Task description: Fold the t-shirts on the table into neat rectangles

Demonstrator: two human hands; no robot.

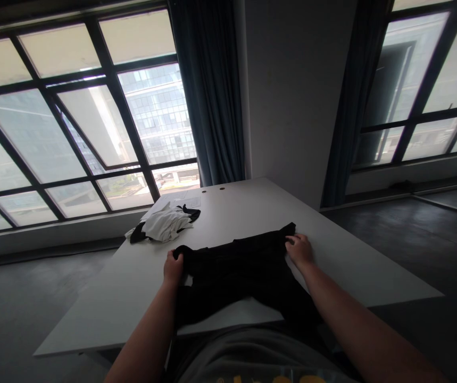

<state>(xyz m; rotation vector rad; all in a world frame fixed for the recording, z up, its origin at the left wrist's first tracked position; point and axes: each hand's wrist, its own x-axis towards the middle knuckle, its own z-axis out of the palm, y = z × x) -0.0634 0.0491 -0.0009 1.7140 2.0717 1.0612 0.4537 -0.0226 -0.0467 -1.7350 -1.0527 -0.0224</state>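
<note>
A black garment (236, 271) is spread across the near part of the white table (343, 255), its upper edge running between my two hands. My left hand (173, 267) is closed on its upper left corner, thumb and fingers pinching the cloth. At the upper right corner, my right hand (300, 250) grips the fabric with bent fingers. The lower parts of the garment reach the table's near edge, close to my body.
A crumpled white and black cloth pile (166, 222) lies at the table's back left, beside some papers (190, 199). Behind the table are a pillar (288, 106), windows and dark blue curtains (216, 106).
</note>
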